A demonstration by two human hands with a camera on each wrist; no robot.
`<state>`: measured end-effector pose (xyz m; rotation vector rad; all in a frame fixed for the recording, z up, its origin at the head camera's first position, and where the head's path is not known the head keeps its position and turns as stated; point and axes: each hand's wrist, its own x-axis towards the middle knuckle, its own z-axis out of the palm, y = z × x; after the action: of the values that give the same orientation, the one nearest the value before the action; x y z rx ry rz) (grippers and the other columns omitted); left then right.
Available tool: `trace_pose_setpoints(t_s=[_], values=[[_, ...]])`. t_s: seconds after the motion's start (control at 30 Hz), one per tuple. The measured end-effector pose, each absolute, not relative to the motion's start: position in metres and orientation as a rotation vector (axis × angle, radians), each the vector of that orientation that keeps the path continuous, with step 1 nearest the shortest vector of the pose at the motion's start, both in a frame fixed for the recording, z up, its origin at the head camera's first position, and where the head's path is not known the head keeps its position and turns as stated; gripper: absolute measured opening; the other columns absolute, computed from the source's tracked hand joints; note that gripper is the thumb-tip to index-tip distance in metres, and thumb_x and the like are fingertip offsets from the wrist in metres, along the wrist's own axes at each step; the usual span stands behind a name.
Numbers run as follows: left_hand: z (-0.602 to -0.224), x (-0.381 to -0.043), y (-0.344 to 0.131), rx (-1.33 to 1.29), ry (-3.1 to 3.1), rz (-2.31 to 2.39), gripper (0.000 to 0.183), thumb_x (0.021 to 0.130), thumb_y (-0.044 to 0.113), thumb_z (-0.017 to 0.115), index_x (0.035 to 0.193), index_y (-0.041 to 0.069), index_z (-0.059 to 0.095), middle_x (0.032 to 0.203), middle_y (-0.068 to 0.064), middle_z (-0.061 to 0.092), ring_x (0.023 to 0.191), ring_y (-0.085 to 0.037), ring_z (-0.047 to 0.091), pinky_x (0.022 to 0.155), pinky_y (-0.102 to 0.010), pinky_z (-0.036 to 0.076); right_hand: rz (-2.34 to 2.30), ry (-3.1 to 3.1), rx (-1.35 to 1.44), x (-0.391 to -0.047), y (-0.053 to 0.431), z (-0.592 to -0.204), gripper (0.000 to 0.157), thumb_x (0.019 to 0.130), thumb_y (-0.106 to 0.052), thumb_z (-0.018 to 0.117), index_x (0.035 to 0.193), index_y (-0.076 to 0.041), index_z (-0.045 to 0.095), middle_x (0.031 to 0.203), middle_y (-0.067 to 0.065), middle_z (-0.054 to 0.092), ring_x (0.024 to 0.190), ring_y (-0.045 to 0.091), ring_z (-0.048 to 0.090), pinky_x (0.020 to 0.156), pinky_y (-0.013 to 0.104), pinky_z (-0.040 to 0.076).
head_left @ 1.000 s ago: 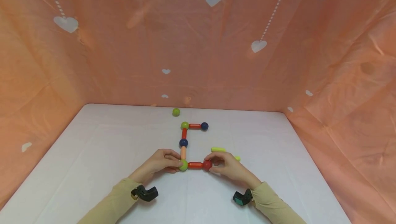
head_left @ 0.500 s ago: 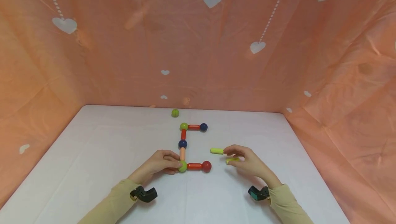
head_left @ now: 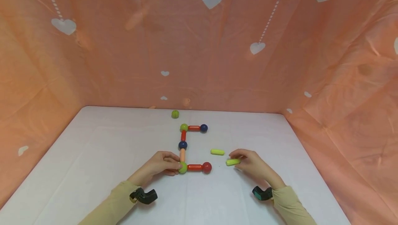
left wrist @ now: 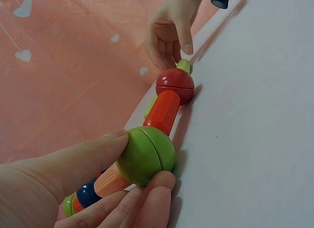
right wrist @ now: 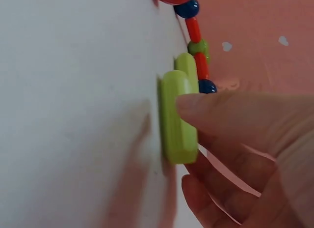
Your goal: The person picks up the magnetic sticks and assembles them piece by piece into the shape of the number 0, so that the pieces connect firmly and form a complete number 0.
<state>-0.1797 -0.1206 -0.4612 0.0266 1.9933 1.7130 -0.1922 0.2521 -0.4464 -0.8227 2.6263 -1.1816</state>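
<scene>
My left hand [head_left: 160, 163] pinches the green ball [left wrist: 147, 156] at the near left corner of a ball-and-rod toy figure. From that ball a short red rod [head_left: 195, 167] leads right to a red ball [head_left: 206, 167]. A peach rod [head_left: 182, 155] runs away from it to a dark blue ball [head_left: 182, 145]. My right hand [head_left: 252, 164] is at a loose yellow-green rod [right wrist: 177, 122], right of the red ball. In the right wrist view the thumb lies on this rod and the fingers curl behind it, their tips partly hidden.
A second yellow-green rod [head_left: 217, 152] lies just beyond. Farther off, the figure continues through a red rod and a green ball [head_left: 184, 127] to another blue ball [head_left: 203, 128]. A loose green ball [head_left: 175, 114] sits near the white table's back edge, before the heart-printed curtain [head_left: 199, 55].
My right hand has left the red ball and moved right to the nearer yellow-green rod, its fingers now around it. The left hand has stayed on the green ball.
</scene>
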Motion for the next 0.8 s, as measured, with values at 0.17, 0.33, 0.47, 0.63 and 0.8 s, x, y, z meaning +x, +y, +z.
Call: trace_pose_setpoints(t_s=[0.17, 0.33, 0.47, 0.63, 0.8], values=[[-0.461, -0.18, -0.12, 0.017, 1.993, 1.707, 0.047, 0.079, 0.024, 0.08, 0.114, -0.003, 0.062, 0.09, -0.011, 0.07, 0.075, -0.019, 0.067, 0.069, -0.03, 0.057, -1.173, 2.587, -0.821, -0.191, 0.247, -0.45, 0.032, 0.084, -0.002, 0.072, 0.114, -0.01, 0.064, 0.11, -0.001, 0.065, 0.1, 0.016, 0.058, 0.092, 0.032, 0.049], [-0.46, -0.179, -0.12, 0.022, 2.0, 1.709, 0.046, 0.08, 0.022, 0.079, 0.114, -0.004, 0.062, 0.092, -0.01, 0.069, 0.075, -0.02, 0.067, 0.069, -0.031, 0.057, -1.138, 2.592, -0.815, -0.191, 0.242, -0.451, 0.029, 0.085, -0.002, 0.071, 0.112, -0.011, 0.065, 0.107, -0.004, 0.063, 0.096, 0.014, 0.058, 0.091, 0.031, 0.049], [-0.46, -0.178, -0.12, 0.028, 2.012, 1.703, 0.046, 0.08, 0.022, 0.079, 0.114, -0.004, 0.062, 0.091, -0.009, 0.069, 0.074, -0.019, 0.066, 0.068, -0.031, 0.057, -1.098, 2.638, -0.811, -0.192, 0.24, -0.448, 0.03, 0.088, -0.007, 0.07, 0.116, -0.014, 0.064, 0.106, -0.007, 0.062, 0.094, 0.012, 0.057, 0.087, 0.029, 0.05], [-0.461, -0.18, -0.121, 0.024, 2.011, 1.7, 0.048, 0.079, 0.024, 0.08, 0.114, -0.004, 0.061, 0.091, -0.01, 0.07, 0.074, -0.019, 0.066, 0.068, -0.03, 0.057, -1.144, 2.689, -0.848, -0.197, 0.239, -0.438, 0.03, 0.092, -0.01, 0.065, 0.121, -0.015, 0.063, 0.109, -0.007, 0.061, 0.094, 0.014, 0.056, 0.082, 0.03, 0.051], [-0.463, -0.181, -0.121, 0.02, 1.996, 1.702, 0.05, 0.078, 0.026, 0.081, 0.114, -0.003, 0.061, 0.09, -0.011, 0.071, 0.075, -0.019, 0.067, 0.069, -0.03, 0.057, -1.263, 2.619, -0.876, -0.204, 0.234, -0.425, 0.029, 0.093, -0.006, 0.061, 0.123, -0.008, 0.061, 0.117, 0.002, 0.062, 0.1, 0.019, 0.057, 0.087, 0.033, 0.05]])
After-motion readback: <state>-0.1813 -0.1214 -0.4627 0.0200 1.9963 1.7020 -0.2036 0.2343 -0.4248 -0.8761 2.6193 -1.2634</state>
